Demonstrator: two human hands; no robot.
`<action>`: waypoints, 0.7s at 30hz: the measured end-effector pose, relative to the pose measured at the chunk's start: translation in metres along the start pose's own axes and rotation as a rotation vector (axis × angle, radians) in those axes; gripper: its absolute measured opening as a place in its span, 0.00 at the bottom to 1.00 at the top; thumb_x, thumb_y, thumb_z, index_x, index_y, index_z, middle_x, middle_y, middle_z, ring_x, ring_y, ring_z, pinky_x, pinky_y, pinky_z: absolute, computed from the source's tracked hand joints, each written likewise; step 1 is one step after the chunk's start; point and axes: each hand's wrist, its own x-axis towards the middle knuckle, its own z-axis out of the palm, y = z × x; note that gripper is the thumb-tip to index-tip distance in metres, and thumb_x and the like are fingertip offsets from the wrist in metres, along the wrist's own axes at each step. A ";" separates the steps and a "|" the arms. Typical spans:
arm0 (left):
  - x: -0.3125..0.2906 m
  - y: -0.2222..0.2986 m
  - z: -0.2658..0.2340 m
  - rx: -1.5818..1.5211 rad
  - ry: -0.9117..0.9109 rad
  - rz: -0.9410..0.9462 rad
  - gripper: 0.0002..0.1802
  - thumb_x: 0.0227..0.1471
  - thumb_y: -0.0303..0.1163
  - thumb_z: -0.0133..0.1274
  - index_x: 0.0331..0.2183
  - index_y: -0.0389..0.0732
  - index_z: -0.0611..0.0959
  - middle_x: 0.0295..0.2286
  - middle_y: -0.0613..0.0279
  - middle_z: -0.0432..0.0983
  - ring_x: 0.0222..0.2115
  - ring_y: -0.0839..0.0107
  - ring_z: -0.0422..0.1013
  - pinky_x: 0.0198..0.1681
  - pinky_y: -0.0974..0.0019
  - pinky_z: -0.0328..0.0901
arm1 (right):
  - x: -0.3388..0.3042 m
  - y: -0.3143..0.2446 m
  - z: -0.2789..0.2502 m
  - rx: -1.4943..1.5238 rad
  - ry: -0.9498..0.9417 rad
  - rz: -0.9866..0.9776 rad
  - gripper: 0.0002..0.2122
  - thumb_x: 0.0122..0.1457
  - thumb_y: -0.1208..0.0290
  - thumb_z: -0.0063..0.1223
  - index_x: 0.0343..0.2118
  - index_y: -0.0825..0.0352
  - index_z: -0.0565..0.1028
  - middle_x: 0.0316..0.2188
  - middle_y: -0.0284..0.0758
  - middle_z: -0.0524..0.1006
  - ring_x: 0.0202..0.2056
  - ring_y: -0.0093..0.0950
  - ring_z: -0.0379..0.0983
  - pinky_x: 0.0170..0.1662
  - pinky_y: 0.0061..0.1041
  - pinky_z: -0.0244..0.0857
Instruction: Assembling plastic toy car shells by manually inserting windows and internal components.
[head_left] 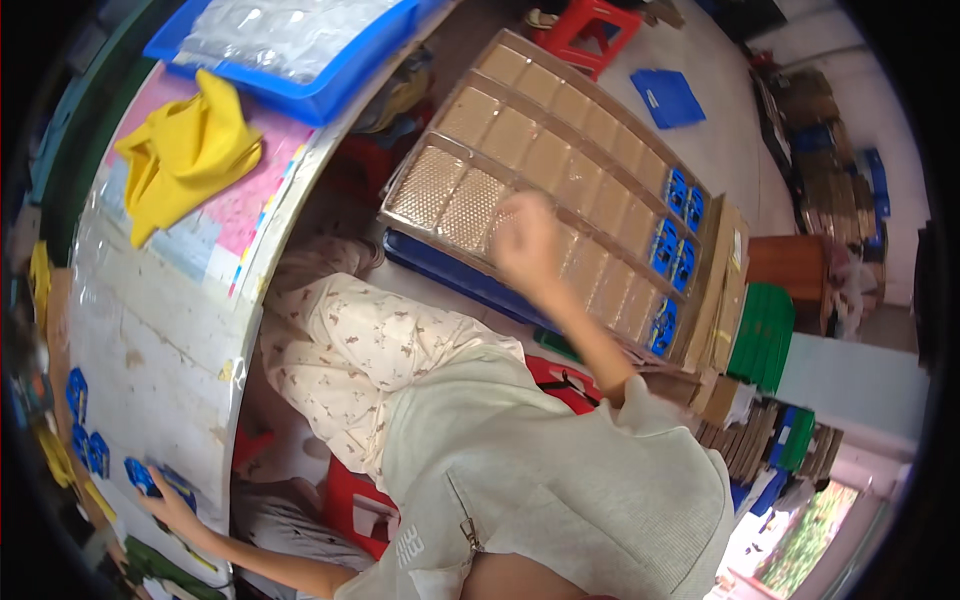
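Note:
On the white table at the left, my left hand (174, 508) has its fingers round a small blue plastic piece (141, 477). Another blue piece lies close beside that hand, partly covered by it. My right hand (526, 240) hangs over a clear plastic tray (545, 125) divided into many pockets, at my right. Motion smears its fingers, so their grip is unclear. Several blue pieces (664, 246) sit in pockets along the tray's right end. A few more blue pieces (90, 450) lie near the table's far edge.
A yellow cloth (195, 150) and a blue bin (318, 98) of clear plastic packs rest on the table (150, 330). Cardboard (718, 290) and a green plastic stool (764, 335) stand beyond the tray. A red stool (590, 35) and a blue panel (668, 98) are on the floor.

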 end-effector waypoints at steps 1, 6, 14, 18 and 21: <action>0.004 -0.017 -0.003 0.002 -0.003 0.016 0.42 0.45 0.54 0.53 0.48 0.26 0.66 0.43 0.39 0.66 0.43 0.53 0.66 0.46 0.62 0.60 | 0.010 0.024 -0.030 -0.054 0.021 0.220 0.09 0.46 0.79 0.45 0.33 0.70 0.69 0.32 0.44 0.68 0.37 0.39 0.65 0.42 0.34 0.59; 0.028 -0.081 -0.014 0.252 0.071 -0.117 0.36 0.45 0.54 0.52 0.42 0.28 0.72 0.36 0.39 0.71 0.36 0.50 0.70 0.40 0.58 0.64 | -0.033 0.227 -0.141 -0.794 0.398 0.409 0.15 0.45 0.67 0.53 0.35 0.69 0.73 0.35 0.48 0.73 0.39 0.45 0.67 0.44 0.38 0.59; 0.007 0.000 -0.009 0.431 0.463 0.107 0.27 0.43 0.42 0.54 0.40 0.30 0.73 0.37 0.42 0.70 0.39 0.48 0.66 0.44 0.55 0.59 | -0.078 0.317 -0.199 -0.816 -0.162 0.772 0.31 0.51 0.50 0.48 0.52 0.71 0.63 0.49 0.48 0.66 0.50 0.42 0.63 0.52 0.33 0.57; 0.017 0.056 -0.017 0.078 0.504 0.366 0.18 0.43 0.32 0.52 0.37 0.34 0.74 0.34 0.45 0.70 0.38 0.50 0.65 0.43 0.56 0.59 | -0.062 0.332 -0.213 -1.038 0.224 0.627 0.31 0.46 0.43 0.50 0.36 0.74 0.71 0.29 0.52 0.75 0.30 0.49 0.72 0.31 0.42 0.66; 0.030 0.079 -0.013 -0.068 0.500 0.494 0.13 0.41 0.28 0.51 0.33 0.36 0.75 0.31 0.49 0.71 0.35 0.53 0.66 0.40 0.57 0.60 | -0.010 0.275 -0.201 -0.968 0.300 0.360 0.24 0.48 0.49 0.54 0.31 0.71 0.69 0.27 0.47 0.71 0.30 0.45 0.69 0.35 0.39 0.64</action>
